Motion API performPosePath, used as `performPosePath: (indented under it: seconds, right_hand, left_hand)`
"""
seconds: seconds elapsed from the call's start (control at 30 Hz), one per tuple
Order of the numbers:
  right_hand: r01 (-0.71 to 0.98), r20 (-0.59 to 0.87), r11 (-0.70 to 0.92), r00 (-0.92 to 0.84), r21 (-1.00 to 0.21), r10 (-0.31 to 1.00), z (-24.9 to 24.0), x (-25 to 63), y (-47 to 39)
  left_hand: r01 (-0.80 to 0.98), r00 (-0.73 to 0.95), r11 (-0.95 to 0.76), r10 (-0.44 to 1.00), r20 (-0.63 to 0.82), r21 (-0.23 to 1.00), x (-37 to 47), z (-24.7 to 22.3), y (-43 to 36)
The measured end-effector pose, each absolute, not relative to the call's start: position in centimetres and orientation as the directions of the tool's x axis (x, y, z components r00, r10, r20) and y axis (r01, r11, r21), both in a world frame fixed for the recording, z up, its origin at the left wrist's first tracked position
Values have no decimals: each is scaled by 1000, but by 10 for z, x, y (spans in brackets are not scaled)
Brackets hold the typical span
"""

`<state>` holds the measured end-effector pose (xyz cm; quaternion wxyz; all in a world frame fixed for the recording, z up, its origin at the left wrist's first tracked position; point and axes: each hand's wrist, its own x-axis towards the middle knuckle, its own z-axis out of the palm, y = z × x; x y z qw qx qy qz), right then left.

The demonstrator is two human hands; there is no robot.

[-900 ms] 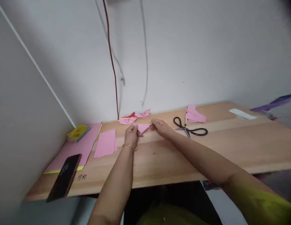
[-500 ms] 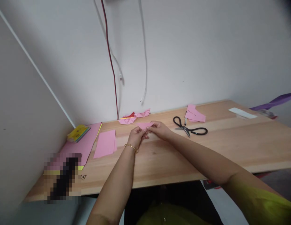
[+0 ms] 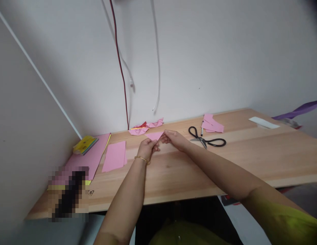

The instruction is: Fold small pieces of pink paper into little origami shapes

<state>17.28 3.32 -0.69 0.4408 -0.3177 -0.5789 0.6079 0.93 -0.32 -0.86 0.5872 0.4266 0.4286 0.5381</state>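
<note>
Over wooden table (image 3: 178, 180) — left hand (image 3: 146, 148) pinching pink paper (image 3: 153, 135), right hand (image 3: 175, 140) at its edge, grip unclear — dark handwriting (image 3: 91, 193) unreadable.

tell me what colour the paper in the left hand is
Pink; the paper shows best in the head view.

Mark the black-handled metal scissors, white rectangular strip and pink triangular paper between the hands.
Black-handled metal scissors (image 3: 201, 139), head view: the pivot.
White rectangular strip (image 3: 264, 123), head view: its middle.
Pink triangular paper (image 3: 154, 135), head view: exposed face.
</note>
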Motion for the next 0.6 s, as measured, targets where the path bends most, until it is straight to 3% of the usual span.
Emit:
performPosePath:
  seconds: [0.2, 0.6]
  right_hand:
    - [-286, 279, 157, -457, -945, 845, -1, 175, 26]
    - [-305, 270, 135, -458, -943, 847, -2, 178, 28]
  left_hand:
    - [-377, 174, 163, 979, -103, 912, 7, -7, -4]
    - [-420, 231, 212, 965, -121, 883, 6, -4, -6]
